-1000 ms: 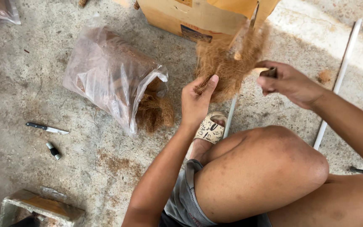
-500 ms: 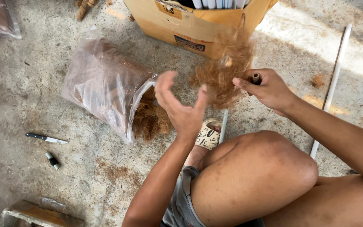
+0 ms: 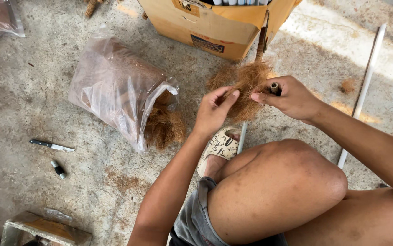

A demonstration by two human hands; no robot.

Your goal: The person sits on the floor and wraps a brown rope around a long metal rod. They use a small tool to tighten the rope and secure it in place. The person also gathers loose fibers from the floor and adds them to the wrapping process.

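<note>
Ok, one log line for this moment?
left hand: pinching coir fibre clump | right hand: gripping dark stick end | nearby: plastic fibre bag, cardboard box

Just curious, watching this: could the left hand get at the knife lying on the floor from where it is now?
Probably yes. The left hand is busy pinching the brown fibre bundle, and the knife lies apart on bare concrete, beyond the plastic bag. Nothing blocks the floor between, though it would need a long stretch.
</note>
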